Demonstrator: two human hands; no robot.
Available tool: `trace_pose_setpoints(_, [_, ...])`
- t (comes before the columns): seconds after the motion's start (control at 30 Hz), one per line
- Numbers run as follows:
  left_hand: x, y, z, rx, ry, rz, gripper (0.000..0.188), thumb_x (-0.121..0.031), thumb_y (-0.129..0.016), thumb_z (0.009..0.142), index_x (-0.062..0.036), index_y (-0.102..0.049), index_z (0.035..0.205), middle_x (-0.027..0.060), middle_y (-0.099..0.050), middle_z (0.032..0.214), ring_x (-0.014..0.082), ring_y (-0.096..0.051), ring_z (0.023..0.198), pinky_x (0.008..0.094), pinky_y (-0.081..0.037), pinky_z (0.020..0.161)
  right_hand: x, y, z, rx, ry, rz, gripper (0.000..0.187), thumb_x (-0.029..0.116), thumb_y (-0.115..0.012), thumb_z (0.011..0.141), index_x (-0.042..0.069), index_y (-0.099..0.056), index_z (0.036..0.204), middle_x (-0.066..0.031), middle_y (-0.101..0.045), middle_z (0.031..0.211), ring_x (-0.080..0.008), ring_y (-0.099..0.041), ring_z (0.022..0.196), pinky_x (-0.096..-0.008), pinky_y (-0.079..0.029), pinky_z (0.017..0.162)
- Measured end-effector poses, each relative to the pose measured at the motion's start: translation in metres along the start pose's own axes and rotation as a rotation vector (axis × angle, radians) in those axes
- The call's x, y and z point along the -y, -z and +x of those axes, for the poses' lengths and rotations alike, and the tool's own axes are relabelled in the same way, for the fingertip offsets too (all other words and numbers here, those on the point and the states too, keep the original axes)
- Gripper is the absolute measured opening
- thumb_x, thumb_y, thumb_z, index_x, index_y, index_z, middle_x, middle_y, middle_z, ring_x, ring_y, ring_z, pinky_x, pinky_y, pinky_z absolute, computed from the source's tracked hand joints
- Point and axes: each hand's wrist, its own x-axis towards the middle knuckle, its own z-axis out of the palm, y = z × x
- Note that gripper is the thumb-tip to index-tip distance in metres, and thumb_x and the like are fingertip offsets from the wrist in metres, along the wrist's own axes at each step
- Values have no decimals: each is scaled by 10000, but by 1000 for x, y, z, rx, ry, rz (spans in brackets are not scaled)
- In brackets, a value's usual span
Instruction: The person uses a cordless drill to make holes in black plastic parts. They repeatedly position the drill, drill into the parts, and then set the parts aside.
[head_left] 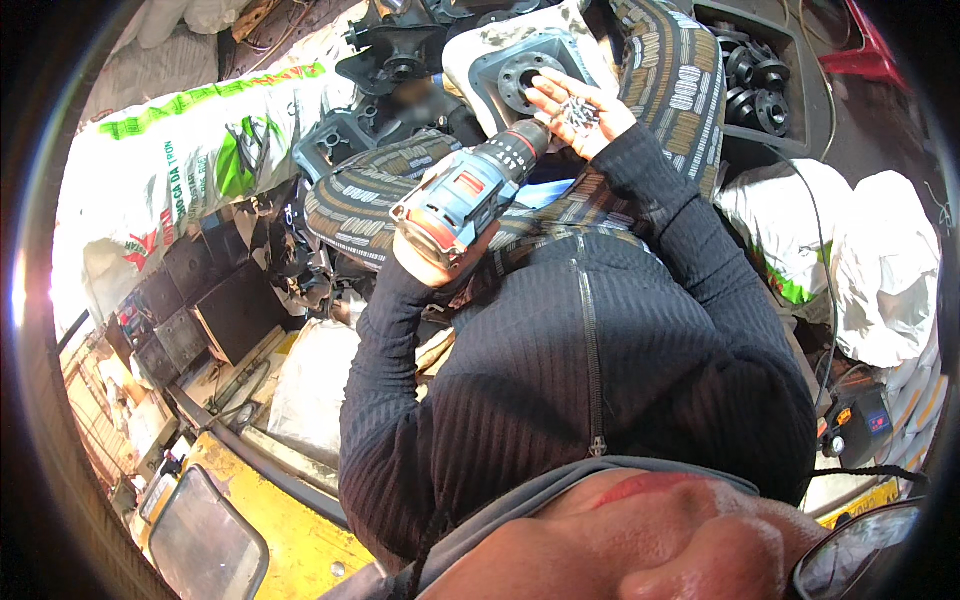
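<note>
My left hand (430, 258) grips the handle of a blue-grey cordless drill (470, 190) with red trim, its chuck pointing up and right toward my other hand. My right hand (585, 115) is held palm up, cupping a small heap of silver screws (578, 110); the fingers are spread. Just beyond that palm lies a grey moulded plate (490, 85) with a black round flange (522, 78) at its centre. My knees in patterned trousers (672, 80) frame the plate. Both sleeves are dark ribbed knit.
A white and green sack (190, 160) lies at the left. Black boxes (215, 300) stack below it. A tray of black flanged wheels (755, 85) sits upper right. White bags (880, 270) pile at the right, above a black and orange device (860, 425). A yellow surface (290, 540) shows lower left.
</note>
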Motion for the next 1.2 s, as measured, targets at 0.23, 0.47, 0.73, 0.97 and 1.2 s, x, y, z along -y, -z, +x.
trace_pose_setpoints(0.23, [3,0,-1,-42,22,-63,476,-251,-658,719,-80,-501,1135,102,-572,1067,281,-531,1002,390,-397,909,-3,-3,1,5,-33,-1,388,151,-395,911,-12,-394,1263,-108,-519,1205,-209,-549,1056,-306,-532,756])
trace_pose_setpoints(0.47, [6,4,-2,-211,-56,21,271,-165,-656,710,-109,-617,972,45,-625,732,213,-605,670,332,-475,649,-5,-2,-1,-55,-5,-57,351,202,-403,924,-6,-460,1200,-108,-568,1119,-208,-583,983,-327,-517,786])
trace_pose_setpoints(0.73, [4,13,-14,-78,318,-455,186,-125,-616,795,-68,-630,972,-14,-568,610,70,-492,475,222,-367,414,-9,1,-7,-143,-132,-212,405,321,-452,914,-16,-501,1131,-68,-606,941,-152,-629,769,-286,-567,620])
trace_pose_setpoints(0.97, [4,11,-15,-42,319,-471,181,-114,-607,795,-57,-626,967,-4,-589,643,69,-511,484,222,-383,411,-14,-9,-7,-187,-64,-93,241,179,-612,831,29,-572,1015,-19,-589,784,-79,-595,607,-171,-535,532])
trace_pose_setpoints(1.2, [6,21,-12,66,339,-521,186,-131,-603,798,-68,-622,971,-11,-567,617,80,-500,467,231,-381,406,-4,-1,-10,-199,-121,-391,228,150,-618,826,28,-575,1014,-15,-599,821,-45,-570,658,-167,-525,566])
